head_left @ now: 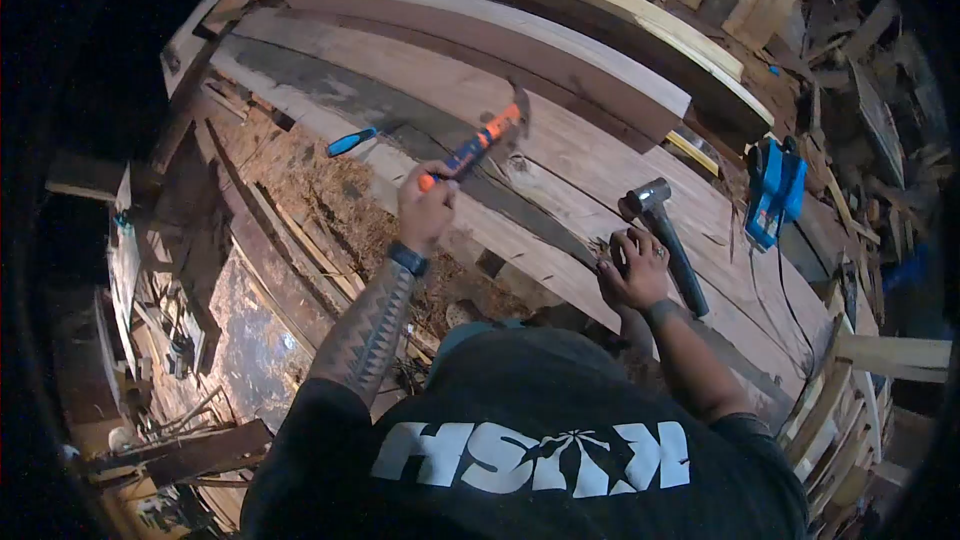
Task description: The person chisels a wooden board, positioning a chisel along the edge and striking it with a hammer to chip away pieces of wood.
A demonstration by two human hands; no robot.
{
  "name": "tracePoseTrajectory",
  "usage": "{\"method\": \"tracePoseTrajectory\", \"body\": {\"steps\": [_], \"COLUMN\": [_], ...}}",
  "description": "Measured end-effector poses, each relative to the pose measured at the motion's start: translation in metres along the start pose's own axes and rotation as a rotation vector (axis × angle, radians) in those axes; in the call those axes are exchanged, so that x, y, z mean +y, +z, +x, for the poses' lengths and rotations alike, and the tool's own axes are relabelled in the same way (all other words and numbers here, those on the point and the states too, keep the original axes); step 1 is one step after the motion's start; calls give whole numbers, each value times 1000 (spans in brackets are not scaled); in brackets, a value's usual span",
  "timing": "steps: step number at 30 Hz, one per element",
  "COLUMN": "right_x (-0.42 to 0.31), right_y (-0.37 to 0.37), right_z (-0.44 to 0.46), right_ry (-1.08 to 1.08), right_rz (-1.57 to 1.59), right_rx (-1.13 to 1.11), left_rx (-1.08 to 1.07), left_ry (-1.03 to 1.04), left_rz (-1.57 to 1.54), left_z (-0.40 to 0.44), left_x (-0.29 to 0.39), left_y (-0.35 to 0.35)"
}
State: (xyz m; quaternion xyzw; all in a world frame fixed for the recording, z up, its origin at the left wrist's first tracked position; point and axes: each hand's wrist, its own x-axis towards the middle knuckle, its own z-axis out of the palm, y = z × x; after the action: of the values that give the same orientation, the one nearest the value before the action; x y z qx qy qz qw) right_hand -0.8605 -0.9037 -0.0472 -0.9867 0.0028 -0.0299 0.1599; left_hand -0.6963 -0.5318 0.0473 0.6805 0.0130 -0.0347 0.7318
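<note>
While gripping the hammer [482, 140] near the handle's end with the left hand [428, 205], probably for leverage, holds the right hand [642, 275] low at the boards [585, 155], fingers curled; cannot tell if grasping anything there. Has the mallet [672, 238] lying flat just beside the right hand, likely for easy reach, and the blue planer [773, 190] well apart, presumably out of the way. Holds the hammer over the boards, head forward. Looks orange and dark blue along the handle, darker and blurred at the head.

We see an orange-and-blue, plastic-gripped, long-handled hammer [480, 146], a dark, slightly glossy metal-headed mallet [671, 237] and matt brown wooden planks [400, 66].
</note>
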Motion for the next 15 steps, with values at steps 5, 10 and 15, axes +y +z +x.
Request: {"method": "tracePoseTrajectory", "body": {"steps": [5, 10, 15], "right_x": [-2, -1, 0], "right_y": [-3, -2, -3], "right_z": [-2, -3, -3], "right_ry": [5, 7, -5], "right_rz": [18, 33, 48], "right_rx": [26, 52, 76], "left_rx": [-91, -97, -287], "left_ry": [-52, -186, 0], "left_rz": [75, -22, 101], "left_z": [62, 44, 39], "left_x": [-43, -33, -105], "left_y": [-45, -40, -70]}}
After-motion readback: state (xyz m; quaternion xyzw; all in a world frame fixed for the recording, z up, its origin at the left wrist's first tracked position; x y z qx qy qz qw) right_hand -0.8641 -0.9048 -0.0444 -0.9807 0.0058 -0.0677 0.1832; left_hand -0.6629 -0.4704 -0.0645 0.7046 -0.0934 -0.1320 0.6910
